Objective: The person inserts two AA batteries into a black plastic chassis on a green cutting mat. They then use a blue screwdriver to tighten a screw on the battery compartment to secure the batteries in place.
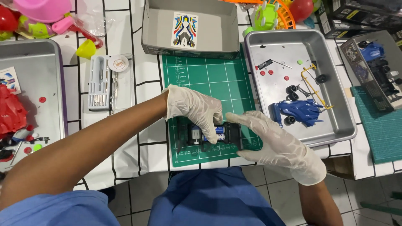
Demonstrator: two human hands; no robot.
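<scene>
Chassis (209, 136) sat on the green mat (209, 79), near its front edge, directly before me. It was a black toy-car frame with two batteries (213, 133) showing in its middle bay, blue-and-silver cells lying side by side.

Left hand (194, 109), gloved, came over the chassis from above; its fingertips pressed down onto the batteries and the frame's near side, so I judged it clamped on the chassis rather than lifting it. Right hand (272, 140), also gloved, lay against the chassis's right end with the thumb along the top edge, steadying it in a loose grasp (the fingers under the frame were hidden, so how firmly it held I could not tell).

I judged the step in hand to be seating the cells in the bay. The next move called for even downward pressure while the right hand kept the frame from sliding on the mat.

Right of the mat, a metal tray (339, 121) held the blue body shell (302, 111), loose wheels (292, 89) and small red parts. A grey box (155, 29) stood behind the mat.
</scene>
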